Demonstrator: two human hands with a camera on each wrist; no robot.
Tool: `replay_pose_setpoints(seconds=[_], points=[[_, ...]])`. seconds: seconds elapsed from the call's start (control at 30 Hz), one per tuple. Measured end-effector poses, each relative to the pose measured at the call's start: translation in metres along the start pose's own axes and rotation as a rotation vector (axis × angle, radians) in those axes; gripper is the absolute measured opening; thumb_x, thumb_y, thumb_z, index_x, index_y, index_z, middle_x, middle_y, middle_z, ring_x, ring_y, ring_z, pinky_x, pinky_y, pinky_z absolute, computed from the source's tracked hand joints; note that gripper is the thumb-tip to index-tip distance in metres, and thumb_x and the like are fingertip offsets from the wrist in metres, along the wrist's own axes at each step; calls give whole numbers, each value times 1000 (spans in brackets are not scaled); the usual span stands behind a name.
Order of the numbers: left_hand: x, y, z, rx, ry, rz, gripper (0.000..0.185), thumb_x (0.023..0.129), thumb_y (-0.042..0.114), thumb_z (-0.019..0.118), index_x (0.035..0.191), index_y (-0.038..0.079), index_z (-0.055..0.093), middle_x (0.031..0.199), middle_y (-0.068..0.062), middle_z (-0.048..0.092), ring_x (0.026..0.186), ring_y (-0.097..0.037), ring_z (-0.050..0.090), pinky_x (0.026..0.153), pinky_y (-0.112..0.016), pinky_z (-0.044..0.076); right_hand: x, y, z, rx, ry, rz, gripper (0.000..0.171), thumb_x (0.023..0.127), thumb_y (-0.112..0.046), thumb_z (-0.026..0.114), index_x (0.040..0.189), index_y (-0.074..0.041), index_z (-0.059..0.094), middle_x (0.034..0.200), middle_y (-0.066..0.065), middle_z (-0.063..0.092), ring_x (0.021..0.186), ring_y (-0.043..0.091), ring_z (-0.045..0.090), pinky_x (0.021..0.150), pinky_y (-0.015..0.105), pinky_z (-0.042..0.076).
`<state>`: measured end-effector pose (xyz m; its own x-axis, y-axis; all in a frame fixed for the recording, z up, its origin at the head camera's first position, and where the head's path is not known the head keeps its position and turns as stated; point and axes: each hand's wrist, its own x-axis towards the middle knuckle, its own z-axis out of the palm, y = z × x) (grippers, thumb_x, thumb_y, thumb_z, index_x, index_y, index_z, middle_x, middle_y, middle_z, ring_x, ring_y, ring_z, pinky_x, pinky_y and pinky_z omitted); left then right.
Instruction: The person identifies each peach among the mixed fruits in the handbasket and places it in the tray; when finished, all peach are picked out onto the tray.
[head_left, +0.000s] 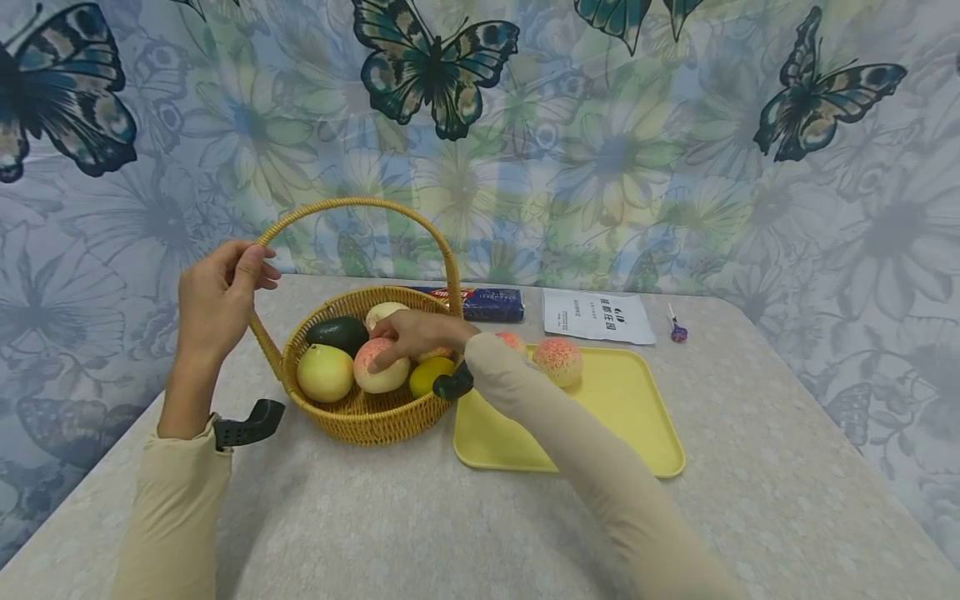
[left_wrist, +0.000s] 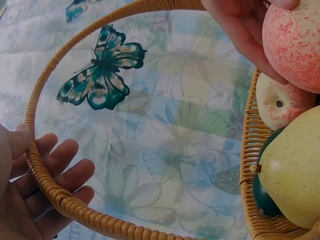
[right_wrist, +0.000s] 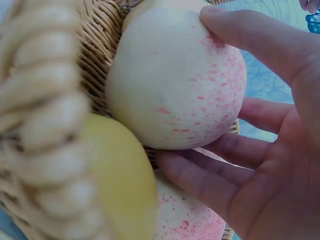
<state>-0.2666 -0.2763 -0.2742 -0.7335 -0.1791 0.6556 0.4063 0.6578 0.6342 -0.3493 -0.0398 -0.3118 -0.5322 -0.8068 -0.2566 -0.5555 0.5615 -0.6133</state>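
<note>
Pink-speckled peach [head_left: 386, 382] sits inside the wicker basket [head_left: 375, 428], pinched by a right grip [head_left: 422, 332] spread to its width, while the left grip [head_left: 222, 290] curls round the handle [head_left: 360, 202]; placing or lifting seems underway, probably calling next for gentle release or a clear lift.

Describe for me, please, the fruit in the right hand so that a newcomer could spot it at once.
Find the woven basket with the tall arched handle, left of the yellow tray. Toward the basket's front, the peach shows between a yellow-green pear and a yellow fruit. Unlike both, it has pink-speckled skin, and it alone is held by the right hand.
</note>
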Motion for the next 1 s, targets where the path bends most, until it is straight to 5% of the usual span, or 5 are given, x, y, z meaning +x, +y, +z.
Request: replay_pose_setpoints(seconds=[0.3,0.53,1.0], points=[[0,0,0,-4,2,1,37,101,32,48,109,1,66,76,19,60,68,9,59,65,-6,44,-7,6,1,43,30,-83,55,90,-31,67,138,-13,49,130,1,54,116,13,51,94,21,43],[0,-2,1,-7,4,5,36,101,31,49,108,1,67,75,20,60,68,9,59,66,-6,45,-19,13,5,254,68,-74,59,90,-26,68,143,-14,44,133,1,50,111,15,54,83,31,54],[2,-4,2,-20,8,2,35,101,31,49,108,1,67,74,22,59,68,9,59,64,-6,45,-47,28,7,341,214,-117,56,91,-26,64,141,-15,43,136,3,49,116,18,53,92,28,48]])
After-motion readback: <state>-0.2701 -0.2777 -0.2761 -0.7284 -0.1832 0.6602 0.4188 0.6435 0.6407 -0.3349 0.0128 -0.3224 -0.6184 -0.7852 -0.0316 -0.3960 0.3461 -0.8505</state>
